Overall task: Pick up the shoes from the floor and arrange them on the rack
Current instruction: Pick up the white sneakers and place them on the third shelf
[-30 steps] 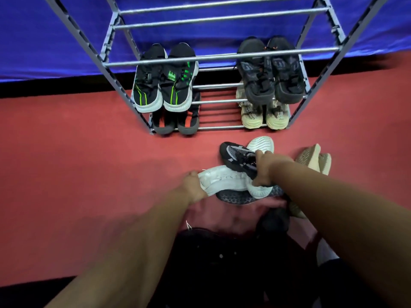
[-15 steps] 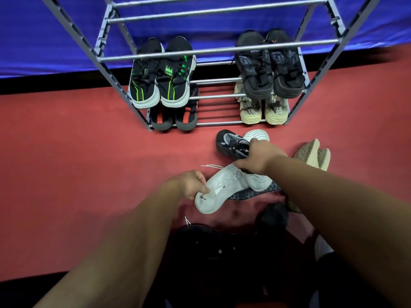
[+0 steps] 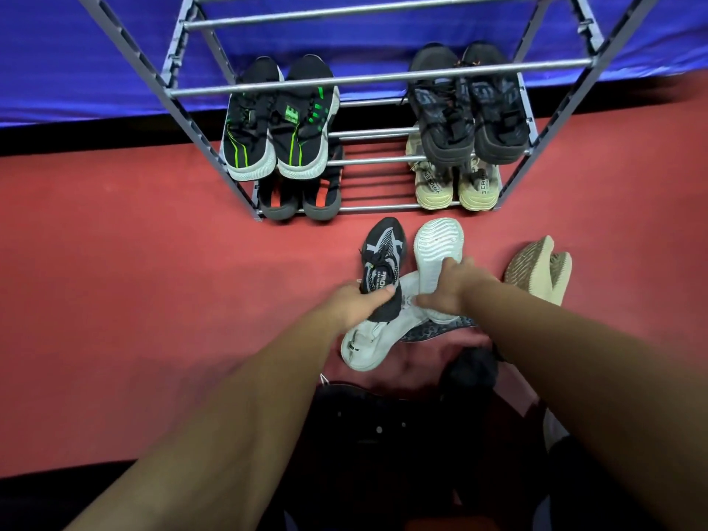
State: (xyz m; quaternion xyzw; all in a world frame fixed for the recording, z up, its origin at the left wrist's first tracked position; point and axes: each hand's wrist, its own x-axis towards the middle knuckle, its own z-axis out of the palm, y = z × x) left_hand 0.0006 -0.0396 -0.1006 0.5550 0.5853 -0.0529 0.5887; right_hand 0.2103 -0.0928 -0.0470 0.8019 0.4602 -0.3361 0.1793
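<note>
A black-and-white knit shoe (image 3: 383,258) lies on the red floor in front of the metal rack (image 3: 379,76). My left hand (image 3: 358,305) grips its heel, thumb on top. Beside it a shoe turned white sole up (image 3: 437,245) is held at its heel end by my right hand (image 3: 449,290). A white shoe (image 3: 366,344) lies loose under both hands, across a dark patterned sole (image 3: 433,332). On the rack stand a black-and-green pair (image 3: 276,124), a black pair (image 3: 467,109), a beige pair (image 3: 456,187) and a black-and-orange pair (image 3: 299,199).
A tan pair (image 3: 538,270) lies on its side on the floor to the right of my hands. The rack's upper bars (image 3: 367,9) carry nothing. A blue cloth (image 3: 76,63) hangs behind the rack. My dark clothing (image 3: 383,435) fills the bottom centre.
My left hand has let go of the white shoe, which now lies on the floor, and has moved right onto the black-and-white shoe's heel. My right hand has shifted onto the sole-up shoe.
</note>
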